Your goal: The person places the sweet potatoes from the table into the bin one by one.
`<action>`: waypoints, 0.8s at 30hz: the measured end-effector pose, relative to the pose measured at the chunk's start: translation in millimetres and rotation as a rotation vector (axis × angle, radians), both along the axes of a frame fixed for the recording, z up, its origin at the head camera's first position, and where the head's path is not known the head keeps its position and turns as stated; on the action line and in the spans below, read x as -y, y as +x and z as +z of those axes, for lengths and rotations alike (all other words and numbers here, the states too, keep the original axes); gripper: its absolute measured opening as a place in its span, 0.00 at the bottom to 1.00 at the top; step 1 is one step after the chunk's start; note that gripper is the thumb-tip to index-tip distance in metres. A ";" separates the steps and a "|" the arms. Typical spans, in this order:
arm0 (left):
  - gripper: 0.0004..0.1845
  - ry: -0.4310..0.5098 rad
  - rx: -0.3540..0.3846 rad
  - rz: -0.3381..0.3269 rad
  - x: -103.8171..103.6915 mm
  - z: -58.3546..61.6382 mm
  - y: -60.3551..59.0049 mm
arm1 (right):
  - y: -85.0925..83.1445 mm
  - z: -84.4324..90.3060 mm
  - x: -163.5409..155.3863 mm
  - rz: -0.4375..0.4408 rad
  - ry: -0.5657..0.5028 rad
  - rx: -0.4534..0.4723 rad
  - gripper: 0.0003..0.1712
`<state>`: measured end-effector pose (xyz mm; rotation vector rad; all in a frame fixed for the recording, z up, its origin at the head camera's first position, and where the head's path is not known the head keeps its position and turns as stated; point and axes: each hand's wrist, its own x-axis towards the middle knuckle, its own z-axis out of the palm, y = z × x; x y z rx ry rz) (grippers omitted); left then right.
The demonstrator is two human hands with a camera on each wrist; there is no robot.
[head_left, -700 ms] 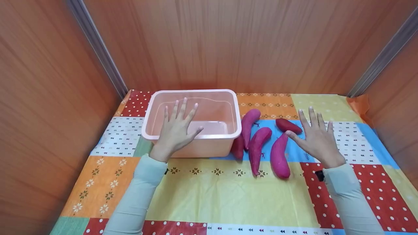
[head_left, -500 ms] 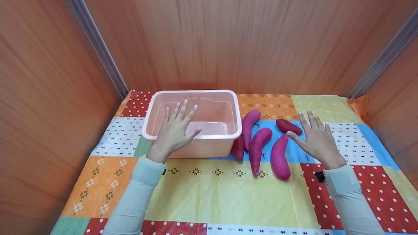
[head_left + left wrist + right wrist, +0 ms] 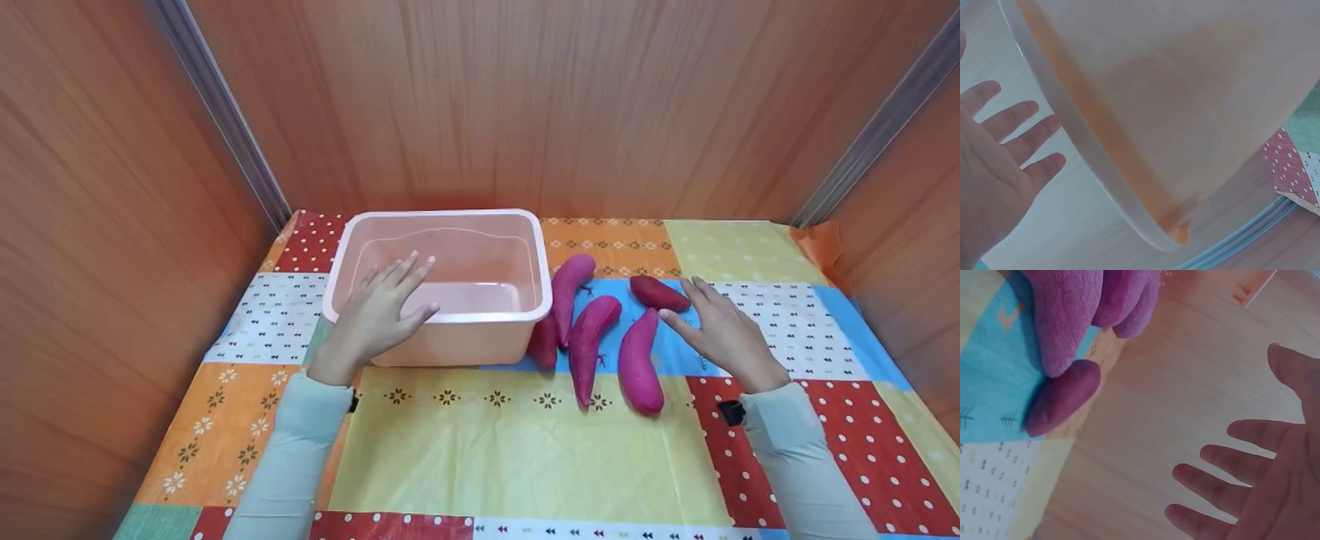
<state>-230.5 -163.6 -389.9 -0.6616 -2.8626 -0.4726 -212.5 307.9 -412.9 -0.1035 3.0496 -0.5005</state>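
A pink plastic basin (image 3: 457, 343) stands at the centre left of the cloth, with nothing seen inside. My left hand (image 3: 369, 321), fingers extended, hovers over its front left corner; in the left wrist view the fingertips overlap the basin's rim (image 3: 1095, 163). Several sweet potatoes lie to the basin's right: a magenta one (image 3: 640, 364), a curved one (image 3: 594, 341), one farther back (image 3: 573, 289) and a darker one (image 3: 544, 345) partly hidden against the basin. My right hand (image 3: 731, 336) is held empty, fingers extended, beside the short red sweet potato (image 3: 658, 293).
A patchwork-patterned cloth (image 3: 525, 457) covers the table. Wood-grain panels rise at the back (image 3: 517, 112) and on both sides, with grey metal strips (image 3: 225, 112) at the corners. An orange fold of cloth (image 3: 823, 251) sits at the back right.
My left hand has moved left and toward me, its fingers tipping lower. The right hand's fingers have lowered and drawn together. The basin and sweet potatoes stay in place.
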 end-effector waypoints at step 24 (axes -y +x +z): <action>0.24 0.200 0.011 0.028 63.4 -4.4 27.1 | 0.4 -44.2 -4.9 0.011 -0.209 0.120 0.53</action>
